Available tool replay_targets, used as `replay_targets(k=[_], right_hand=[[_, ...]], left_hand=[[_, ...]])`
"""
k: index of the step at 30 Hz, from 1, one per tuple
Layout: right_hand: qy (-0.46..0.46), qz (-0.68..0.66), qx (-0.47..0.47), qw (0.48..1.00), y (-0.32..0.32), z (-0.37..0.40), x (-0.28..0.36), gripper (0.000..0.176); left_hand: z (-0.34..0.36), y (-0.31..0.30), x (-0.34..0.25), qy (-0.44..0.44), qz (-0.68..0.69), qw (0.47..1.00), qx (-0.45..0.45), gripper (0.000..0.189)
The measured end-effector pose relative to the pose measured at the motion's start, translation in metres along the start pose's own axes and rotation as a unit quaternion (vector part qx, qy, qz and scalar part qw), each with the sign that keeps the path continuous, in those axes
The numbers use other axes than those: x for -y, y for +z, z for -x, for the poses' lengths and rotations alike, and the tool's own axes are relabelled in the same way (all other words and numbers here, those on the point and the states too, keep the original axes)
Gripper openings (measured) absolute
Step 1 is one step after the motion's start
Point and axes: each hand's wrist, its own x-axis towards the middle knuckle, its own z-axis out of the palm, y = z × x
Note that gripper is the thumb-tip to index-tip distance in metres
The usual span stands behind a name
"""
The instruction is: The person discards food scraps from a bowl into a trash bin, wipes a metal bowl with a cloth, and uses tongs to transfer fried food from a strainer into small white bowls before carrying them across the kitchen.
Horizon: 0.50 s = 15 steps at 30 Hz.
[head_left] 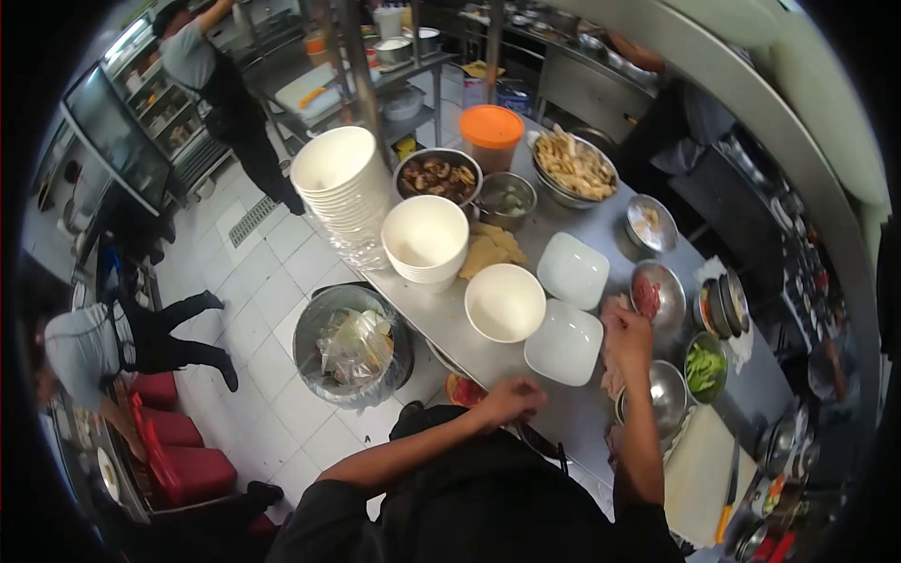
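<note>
Holding the left hand (514, 400), loosely spread and seemingly empty, on the near side of the round cream-white bowl (505, 303) should keep its mouth unobstructed. Right of the white bowl, the right hand (627, 336) has bent fingers; whether they pinch anything, I cannot tell. Just beyond, also right of the white bowl, red meat (646, 296) lies in a round silver metal bowl (670, 298): light pinches should scatter least.
</note>
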Motion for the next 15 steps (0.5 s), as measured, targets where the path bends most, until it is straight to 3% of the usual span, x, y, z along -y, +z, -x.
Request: replay_targets(k=[1, 2, 4, 6, 7, 8, 11, 13, 15], right_hand=[[-0.009, -0.002, 0.002, 1.000, -0.009, -0.003, 0.011, 0.026], [-0.007, -0.052, -0.014, 0.999, -0.018, -0.004, 0.022, 0.025], [-0.006, -0.104, -0.028, 0.994, -0.021, -0.012, 0.029, 0.024], [-0.084, -0.014, -0.061, 0.995, -0.021, -0.025, 0.032, 0.026], [-0.081, -0.014, -0.061, 0.995, -0.020, -0.029, 0.052, 0.026], [-0.054, -0.083, 0.000, 0.995, -0.021, -0.035, 0.084, 0.027], [0.003, -0.259, 0.150, 0.954, 0.015, -0.077, 0.135, 0.030], [0.084, -0.260, 0.210, 0.939, 0.047, -0.104, 0.170, 0.032], [0.051, -0.152, 0.210, 0.964, 0.096, -0.140, 0.170, 0.031]], left_hand=[[0.013, -0.007, -0.006, 0.015, -0.115, 0.989, 0.086, 0.026], [0.027, -0.013, -0.013, 0.018, -0.113, 0.990, 0.080, 0.026], [0.067, -0.022, -0.046, 0.164, -0.186, 0.961, 0.120, 0.025], [0.108, -0.040, -0.085, 0.190, -0.141, 0.968, 0.085, 0.023], [0.128, -0.052, -0.107, 0.194, -0.108, 0.973, 0.057, 0.022], [0.147, -0.060, -0.127, 0.204, -0.065, 0.977, 0.004, 0.022], [0.174, -0.093, -0.156, 0.364, -0.033, 0.920, -0.141, 0.016], [0.184, -0.108, -0.169, 0.427, -0.006, 0.889, -0.165, 0.015], [0.196, -0.120, -0.174, 0.430, -0.014, 0.883, -0.186, 0.015]])
